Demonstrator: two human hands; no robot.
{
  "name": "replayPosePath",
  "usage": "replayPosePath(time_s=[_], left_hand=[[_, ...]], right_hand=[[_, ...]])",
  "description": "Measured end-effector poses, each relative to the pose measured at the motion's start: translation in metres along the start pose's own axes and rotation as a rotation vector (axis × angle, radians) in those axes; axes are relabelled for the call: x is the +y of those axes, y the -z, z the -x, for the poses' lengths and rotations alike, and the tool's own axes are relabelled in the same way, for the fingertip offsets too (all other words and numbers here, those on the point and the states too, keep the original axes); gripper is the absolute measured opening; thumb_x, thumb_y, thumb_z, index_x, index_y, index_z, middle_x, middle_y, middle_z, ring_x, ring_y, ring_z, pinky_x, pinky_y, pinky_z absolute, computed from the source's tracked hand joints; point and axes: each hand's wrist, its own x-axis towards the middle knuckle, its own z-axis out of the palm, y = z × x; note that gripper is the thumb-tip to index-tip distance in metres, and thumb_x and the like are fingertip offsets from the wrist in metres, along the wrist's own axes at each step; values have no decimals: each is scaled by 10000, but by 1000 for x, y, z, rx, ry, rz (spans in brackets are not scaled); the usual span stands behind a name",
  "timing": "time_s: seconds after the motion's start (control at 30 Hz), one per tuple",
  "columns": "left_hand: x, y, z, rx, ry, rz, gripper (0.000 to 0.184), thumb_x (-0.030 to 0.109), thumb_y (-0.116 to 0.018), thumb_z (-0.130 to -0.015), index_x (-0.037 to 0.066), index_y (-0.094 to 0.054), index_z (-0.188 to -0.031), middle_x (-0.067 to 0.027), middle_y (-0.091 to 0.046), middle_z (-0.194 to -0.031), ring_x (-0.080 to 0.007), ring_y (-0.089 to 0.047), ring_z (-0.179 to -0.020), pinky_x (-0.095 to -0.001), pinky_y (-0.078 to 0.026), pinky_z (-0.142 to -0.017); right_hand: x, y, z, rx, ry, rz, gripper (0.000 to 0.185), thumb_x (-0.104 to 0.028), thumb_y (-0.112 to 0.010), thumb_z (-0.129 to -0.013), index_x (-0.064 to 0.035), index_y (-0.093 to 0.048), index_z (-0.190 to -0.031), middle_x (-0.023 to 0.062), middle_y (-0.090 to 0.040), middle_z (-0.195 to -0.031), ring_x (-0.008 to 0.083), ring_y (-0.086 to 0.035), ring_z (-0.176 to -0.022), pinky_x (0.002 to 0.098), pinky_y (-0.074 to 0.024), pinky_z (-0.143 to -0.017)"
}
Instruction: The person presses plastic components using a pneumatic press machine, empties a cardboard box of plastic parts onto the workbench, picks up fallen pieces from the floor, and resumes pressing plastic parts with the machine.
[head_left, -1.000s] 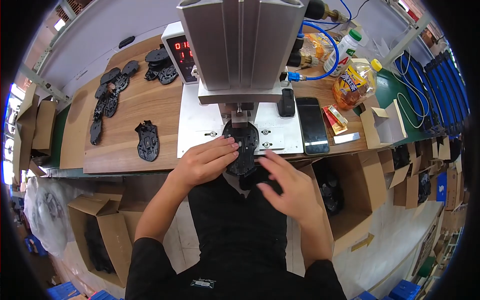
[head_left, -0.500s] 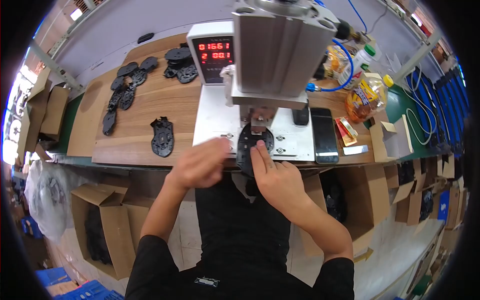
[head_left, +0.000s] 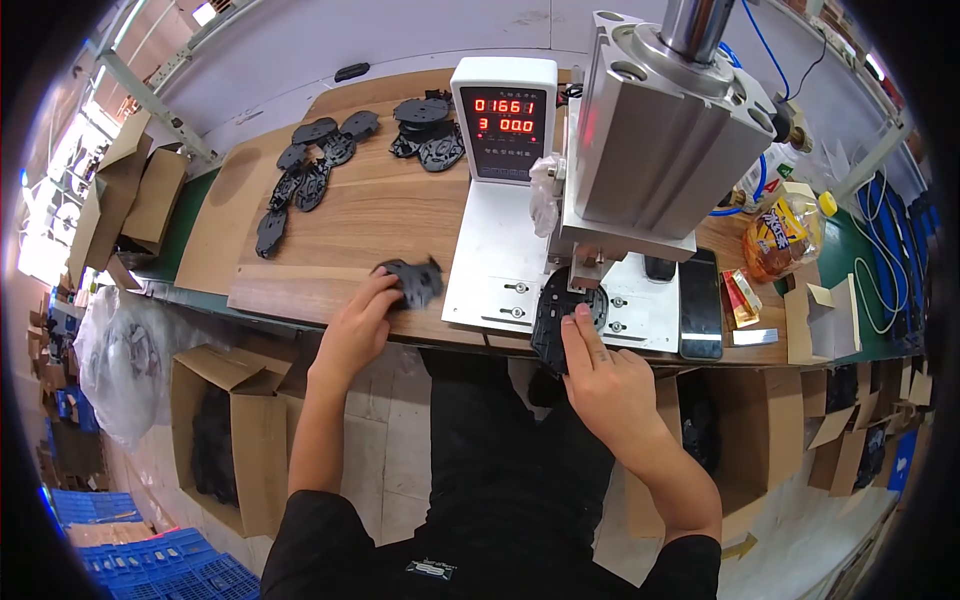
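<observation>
My left hand [head_left: 362, 318] has its fingers closed on a black plastic part [head_left: 418, 283], blurred and tilted over the front of the wooden table. Under the head of the metal press [head_left: 650, 130], a black plastic shell [head_left: 553, 325] lies on the white base plate [head_left: 480, 260], its near end past the plate's edge. My right hand [head_left: 607, 378] rests with its index and middle fingers stretched out on that shell. Beside the press stands a white control box [head_left: 505, 120] with red digits.
Several black parts [head_left: 312, 183] lie at the table's back left. A phone [head_left: 700, 305], a small packet [head_left: 742, 297] and a bottle [head_left: 785, 235] are right of the press. Cardboard boxes [head_left: 262, 460] stand below the table on both sides.
My left hand has moved left from beside the press and taken hold of the loose black part. My right hand came onto the shell and stays there. The view has shifted left.
</observation>
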Motion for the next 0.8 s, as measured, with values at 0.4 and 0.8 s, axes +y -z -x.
replayPosePath(time_s=[0.4,0.8], left_hand=[[-12,-9,34,418,-228,-70,325,-7,-700,-740,24,-713,-1064,-139,-657,-1069,-359,-652,-1095,-440,-529,-944],[6,-3,36,499,-264,376,124,-56,-703,-816,-50,-676,-937,-235,-732,-1030,-373,-726,-1001,-464,-566,-924]], right_hand=[[1,0,2,3,-57,-51,351,-92,-616,-825,38,-667,-1147,224,-691,-1233,150,-608,-486,256,-491,-520],[-1,-5,3,62,-124,-139,375,-138,-715,-763,-11,-669,-1113,183,-706,-1218,180,-657,-535,279,-517,-540]])
